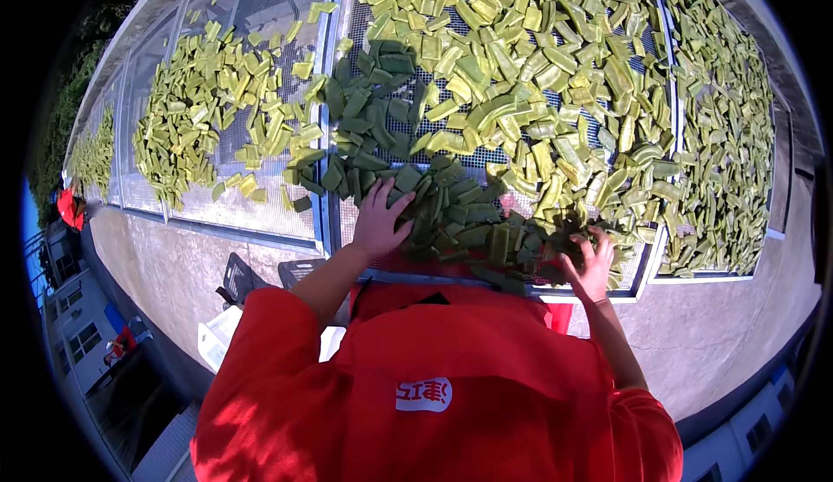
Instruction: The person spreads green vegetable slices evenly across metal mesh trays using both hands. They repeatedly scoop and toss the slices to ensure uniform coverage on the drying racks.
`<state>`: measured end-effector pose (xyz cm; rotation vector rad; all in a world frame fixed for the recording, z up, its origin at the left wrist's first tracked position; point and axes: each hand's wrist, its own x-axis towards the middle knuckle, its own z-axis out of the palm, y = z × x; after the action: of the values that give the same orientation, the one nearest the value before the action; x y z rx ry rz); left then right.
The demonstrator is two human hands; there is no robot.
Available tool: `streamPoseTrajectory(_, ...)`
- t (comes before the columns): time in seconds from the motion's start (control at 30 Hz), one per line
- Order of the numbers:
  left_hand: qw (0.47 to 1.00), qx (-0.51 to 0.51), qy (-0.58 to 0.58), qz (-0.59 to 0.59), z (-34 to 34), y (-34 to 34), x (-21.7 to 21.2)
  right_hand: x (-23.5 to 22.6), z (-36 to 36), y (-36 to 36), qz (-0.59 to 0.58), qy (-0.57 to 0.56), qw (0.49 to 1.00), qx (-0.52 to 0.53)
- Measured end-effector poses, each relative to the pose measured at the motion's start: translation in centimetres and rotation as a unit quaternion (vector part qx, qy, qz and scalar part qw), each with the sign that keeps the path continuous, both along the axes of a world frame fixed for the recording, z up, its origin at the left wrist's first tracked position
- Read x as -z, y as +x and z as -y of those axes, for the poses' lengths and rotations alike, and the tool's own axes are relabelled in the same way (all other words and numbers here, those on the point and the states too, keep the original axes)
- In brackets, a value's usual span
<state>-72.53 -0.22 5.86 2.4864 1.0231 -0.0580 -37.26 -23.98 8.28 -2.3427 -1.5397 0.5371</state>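
Left hand [379, 222] lies flat, fingers spread, on green pieces [451, 213]. Right hand [592, 265], fingers curled, digs into pieces on the mesh tray [408, 275].

Sunlit concrete ledge [173, 265], outdoors

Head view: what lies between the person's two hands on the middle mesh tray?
In the head view, a shaded heap of green cut pieces fills the stretch between the left hand and right hand, both resting on it, atop the mesh tray.

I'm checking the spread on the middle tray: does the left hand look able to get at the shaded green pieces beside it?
Probably yes: the left hand already rests on the shaded green pieces, and nothing lies between.
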Motion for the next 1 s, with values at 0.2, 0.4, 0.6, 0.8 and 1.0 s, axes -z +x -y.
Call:
streamPoseTrajectory(0.2, 0.992, 0.058, -0.104, 0.037, 5.0, -4.6, -0.6, 2.5, -20.6, -6.7, -0.020, 0.095, 0.987, -0.126)
streamPoseTrajectory(0.4, 0.983, -0.028, -0.125, 0.134, 0.3, -6.8, -3.4, 3.7, -25.1, -18.8, -0.018, -0.086, 0.963, -0.253)
streamPoseTrajectory(0.6, 0.950, -0.244, 0.071, 0.181, -11.5, -17.6, -2.3, 3.7, -25.2, -19.2, 0.022, -0.171, 0.959, -0.226)
streamPoseTrajectory(0.8, 0.874, -0.440, 0.116, 0.171, -11.3, -31.6, -4.2, 5.0, -24.9, -19.7, 0.067, -0.191, 0.952, -0.230)
streamPoseTrajectory(1.0, 0.752, -0.610, 0.036, 0.248, -8.7, -40.0, -5.4, 5.2, -25.3, -19.8, 0.066, -0.164, 0.957, -0.229)
